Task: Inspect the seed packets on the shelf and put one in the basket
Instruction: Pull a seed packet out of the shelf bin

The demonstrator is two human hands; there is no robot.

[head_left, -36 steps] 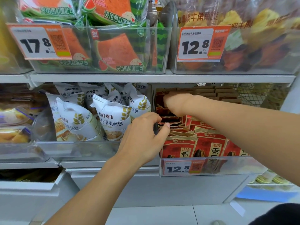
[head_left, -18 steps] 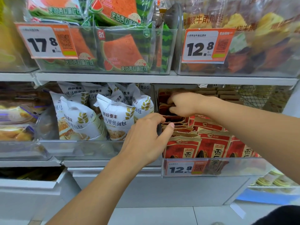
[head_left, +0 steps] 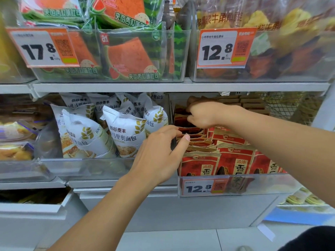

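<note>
Red seed packets (head_left: 234, 163) stand in rows inside a clear bin (head_left: 262, 184) on the middle shelf, right of centre. My right hand (head_left: 204, 113) reaches deep into the bin, and its curled fingers pinch the top of a packet in the back rows (head_left: 181, 121). My left hand (head_left: 159, 153) grips the bin's left wall (head_left: 171, 113). Its thumb lies on the packet tops and its fingers curl over the other side. No basket is in view.
White bread bags (head_left: 125, 134) fill the bin to the left. Watermelon toast packs (head_left: 126, 57) and pastry bags (head_left: 290, 51) sit on the shelf above, behind price tags. A 12.8 price tag (head_left: 203, 187) hangs on the seed bin's front. White cabinet below.
My right hand has pulled slightly toward me, and its fingers have curled down onto the back packets. My left hand has stayed on the bin wall.
</note>
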